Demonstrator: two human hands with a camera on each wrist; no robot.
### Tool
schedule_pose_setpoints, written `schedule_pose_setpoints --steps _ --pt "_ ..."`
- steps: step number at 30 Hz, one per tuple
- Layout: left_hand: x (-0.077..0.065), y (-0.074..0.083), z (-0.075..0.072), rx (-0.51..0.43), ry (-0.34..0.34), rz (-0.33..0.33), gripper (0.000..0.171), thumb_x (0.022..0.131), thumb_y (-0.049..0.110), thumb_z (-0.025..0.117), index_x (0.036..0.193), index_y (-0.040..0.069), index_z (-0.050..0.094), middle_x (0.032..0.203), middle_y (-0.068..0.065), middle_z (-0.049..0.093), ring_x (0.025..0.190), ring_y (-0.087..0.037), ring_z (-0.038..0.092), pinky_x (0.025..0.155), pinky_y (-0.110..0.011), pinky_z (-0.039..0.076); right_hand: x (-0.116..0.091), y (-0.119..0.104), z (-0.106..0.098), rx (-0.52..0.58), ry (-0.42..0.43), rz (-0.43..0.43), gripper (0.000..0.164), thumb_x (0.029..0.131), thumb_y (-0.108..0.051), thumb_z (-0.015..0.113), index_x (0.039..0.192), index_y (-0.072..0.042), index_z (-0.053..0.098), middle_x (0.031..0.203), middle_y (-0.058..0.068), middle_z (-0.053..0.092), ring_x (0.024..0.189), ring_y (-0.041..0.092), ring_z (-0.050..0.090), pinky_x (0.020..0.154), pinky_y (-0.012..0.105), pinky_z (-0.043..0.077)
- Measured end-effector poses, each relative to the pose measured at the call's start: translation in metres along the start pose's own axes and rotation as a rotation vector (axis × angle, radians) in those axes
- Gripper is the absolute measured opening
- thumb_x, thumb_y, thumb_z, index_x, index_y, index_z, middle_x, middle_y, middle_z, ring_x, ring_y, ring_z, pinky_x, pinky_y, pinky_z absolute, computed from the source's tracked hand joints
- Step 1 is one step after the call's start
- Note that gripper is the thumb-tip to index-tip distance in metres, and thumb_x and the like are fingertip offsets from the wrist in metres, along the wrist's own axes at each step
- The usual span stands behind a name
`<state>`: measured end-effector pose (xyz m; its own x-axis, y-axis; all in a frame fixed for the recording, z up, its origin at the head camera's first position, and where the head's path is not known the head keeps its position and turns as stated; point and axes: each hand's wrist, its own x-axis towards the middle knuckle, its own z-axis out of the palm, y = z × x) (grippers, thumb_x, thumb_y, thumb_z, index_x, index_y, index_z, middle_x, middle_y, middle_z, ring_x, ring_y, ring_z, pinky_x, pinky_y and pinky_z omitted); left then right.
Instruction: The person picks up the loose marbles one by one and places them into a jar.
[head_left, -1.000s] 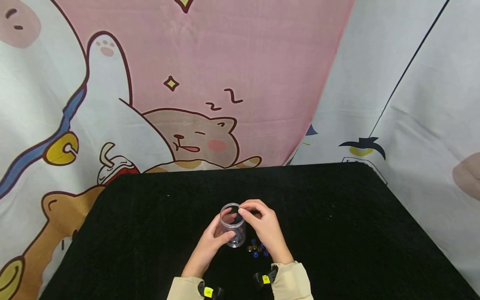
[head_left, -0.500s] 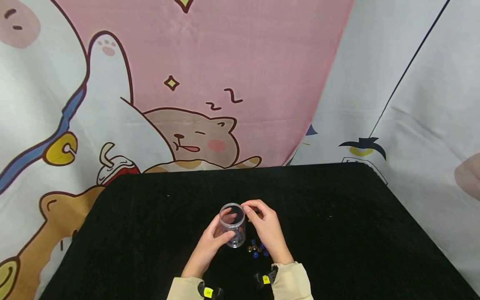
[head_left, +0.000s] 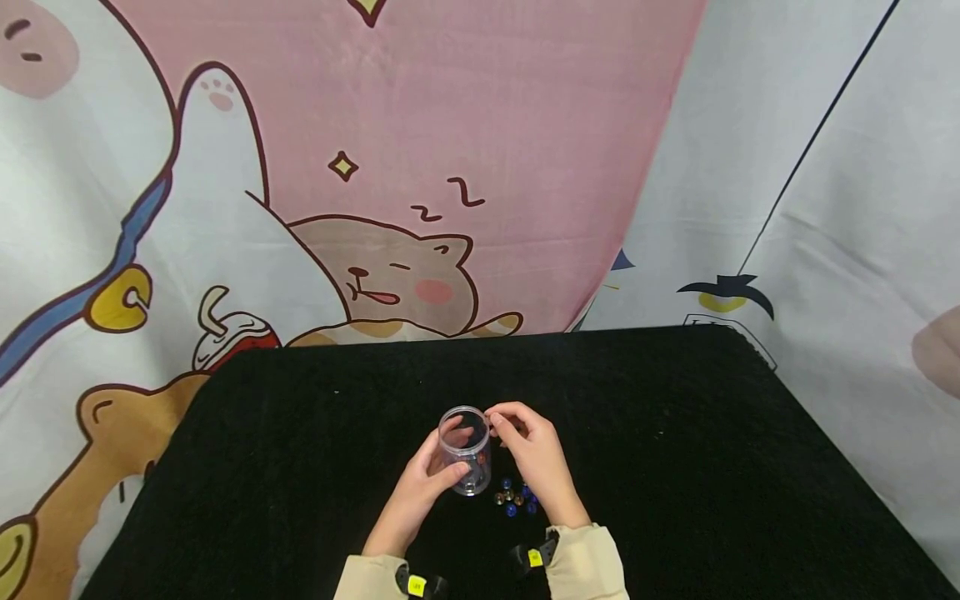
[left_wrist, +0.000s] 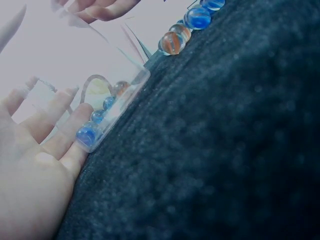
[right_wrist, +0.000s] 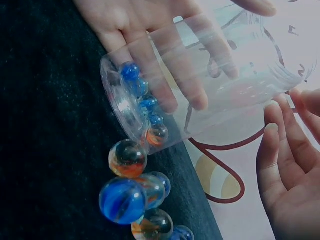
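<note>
My left hand (head_left: 414, 493) grips a clear plastic jar (head_left: 466, 451), thumb on its near side and fingers behind it. The jar stands upright on the black cloth with its mouth uncovered. Inside, along the bottom, lie several glass marbles (right_wrist: 148, 103), mostly blue with an orange-swirled one. My right hand (head_left: 537, 448) hovers just right of the rim with fingers loosely bent; nothing shows between its fingertips. More loose marbles (head_left: 516, 497), blue and orange-brown, lie in a cluster on the cloth at the jar's lower right, beside my right wrist.
A black cloth (head_left: 712, 467) covers the table. Behind it hangs a printed curtain (head_left: 555, 167) with cartoon animals. Each wrist wears a small dark camera with a yellow tag, the left wrist camera (head_left: 422, 584) close to the near edge of the view.
My right hand's fingertips have drawn back from over the jar's mouth to just outside its right rim. My left hand and the jar have stayed in place.
</note>
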<state>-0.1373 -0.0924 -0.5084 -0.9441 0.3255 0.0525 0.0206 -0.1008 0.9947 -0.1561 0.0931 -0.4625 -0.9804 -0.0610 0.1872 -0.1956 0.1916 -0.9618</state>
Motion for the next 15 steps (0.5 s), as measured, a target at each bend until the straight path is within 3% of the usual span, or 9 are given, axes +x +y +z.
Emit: schedule_pose_setpoints --steps 8,15 --pt "0.001 -0.002 0.0 0.004 0.002 0.003 0.055 0.088 0.019 0.055 0.137 0.023 0.031 0.135 -0.007 0.041 0.124 -0.026 0.036 0.097 -0.056 0.026 0.002 0.007 -0.001 -0.097 -0.044 0.04 0.014 0.088 -0.037 0.053 0.092 -0.028 0.063 0.088 -0.007 0.062 0.081 0.018 0.059 0.069 0.033 0.049" --pt "-0.002 0.016 0.004 -0.019 -0.002 -0.037 0.057 0.087 0.017 0.056 0.138 0.018 0.03 0.136 -0.011 0.039 0.125 -0.029 0.033 0.099 -0.055 0.024 0.002 0.012 -0.004 -0.179 -0.132 0.074 0.019 0.088 -0.04 0.051 0.098 -0.027 0.061 0.089 -0.007 0.06 0.08 0.015 0.058 0.069 0.031 0.048"
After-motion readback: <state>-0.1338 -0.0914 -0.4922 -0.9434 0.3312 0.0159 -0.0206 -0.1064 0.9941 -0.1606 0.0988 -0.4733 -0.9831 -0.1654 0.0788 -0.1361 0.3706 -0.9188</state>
